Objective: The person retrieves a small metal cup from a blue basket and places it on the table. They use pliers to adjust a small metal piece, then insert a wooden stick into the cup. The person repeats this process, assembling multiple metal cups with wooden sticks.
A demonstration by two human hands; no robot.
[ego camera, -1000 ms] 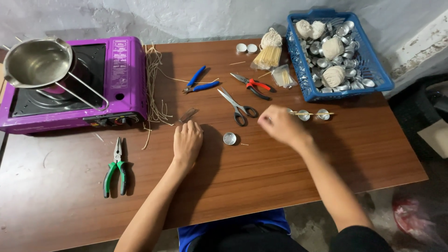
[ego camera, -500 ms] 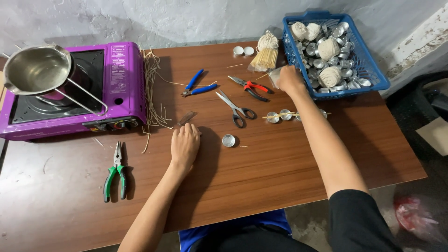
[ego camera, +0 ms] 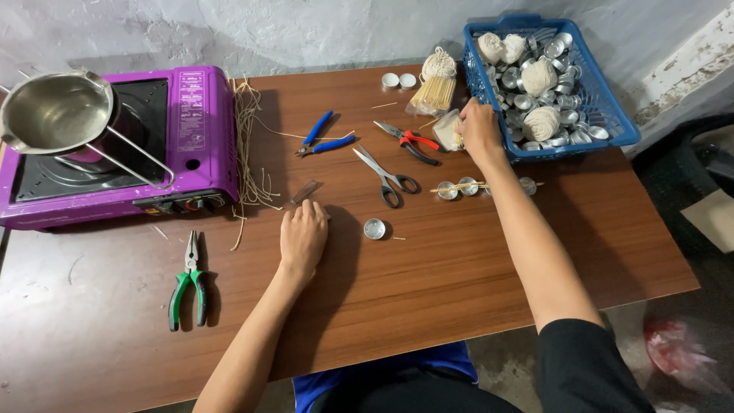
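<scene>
A brown wooden table [ego camera: 459,291] is seen, on which a purple portable stove [ego camera: 115,153], green-handled pliers [ego camera: 189,281], blue-handled pliers [ego camera: 325,138], red-handled pliers [ego camera: 409,141], scissors [ego camera: 386,174], loose wick strands [ego camera: 248,145], a small metal cup [ego camera: 374,229] and a blue basket [ego camera: 547,84] are laid.

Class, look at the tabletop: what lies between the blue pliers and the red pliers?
The head view shows scissors lying between the blue pliers and the red pliers, slightly nearer the person.
</scene>
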